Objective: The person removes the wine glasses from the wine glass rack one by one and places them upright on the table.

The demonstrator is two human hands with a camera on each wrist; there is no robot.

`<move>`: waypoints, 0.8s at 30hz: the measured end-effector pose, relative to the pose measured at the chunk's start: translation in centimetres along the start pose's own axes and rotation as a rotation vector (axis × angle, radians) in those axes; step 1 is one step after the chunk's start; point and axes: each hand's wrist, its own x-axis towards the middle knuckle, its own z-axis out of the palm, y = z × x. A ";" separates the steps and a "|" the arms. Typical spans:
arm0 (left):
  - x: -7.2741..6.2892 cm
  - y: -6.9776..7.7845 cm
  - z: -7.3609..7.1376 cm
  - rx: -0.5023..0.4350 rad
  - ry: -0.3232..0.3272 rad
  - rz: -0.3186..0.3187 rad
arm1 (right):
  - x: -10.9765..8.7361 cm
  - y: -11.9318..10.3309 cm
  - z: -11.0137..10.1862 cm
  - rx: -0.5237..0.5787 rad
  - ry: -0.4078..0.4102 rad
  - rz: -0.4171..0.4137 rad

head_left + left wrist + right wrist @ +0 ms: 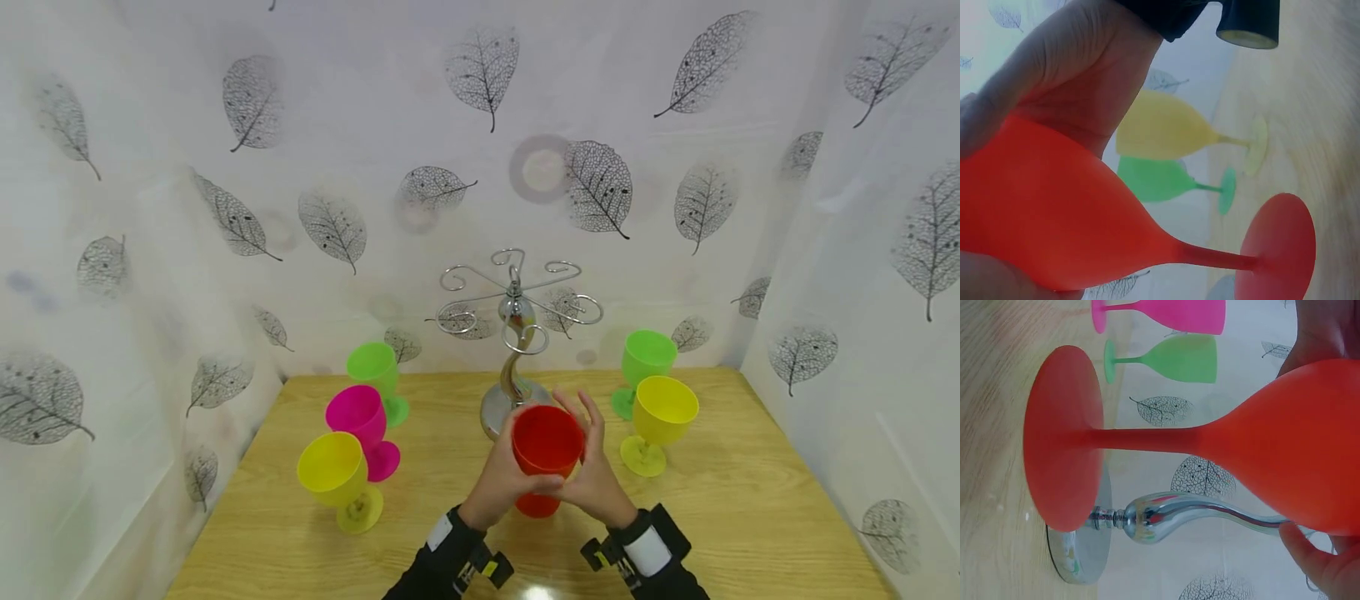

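Observation:
A red plastic goblet (548, 440) stands upright between both hands at the front middle of the table. My left hand (502, 471) grips its bowl from the left, thumb across the near side. From the right, my right hand (597, 483) holds the same bowl between thumb and fingers, with some fingertips raised beside the rim. In the right wrist view the goblet's stem and round foot (1063, 437) show below the bowl. Whether the foot touches the table cannot be told. Just behind it is a chrome stand (514, 367) with curled wire arms ending in loops.
On the left of the wooden table (435, 467) stand a green goblet (375, 368), a pink goblet (357, 417) and a yellow goblet (332, 468). To the right are another green goblet (648, 357) and yellow goblet (664, 410). A leaf-patterned curtain (405, 108) surrounds the table.

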 end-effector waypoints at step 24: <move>-2.4 -2.6 0.2 0.141 0.012 0.018 | -6.2 0.5 -8.1 -0.389 0.374 0.359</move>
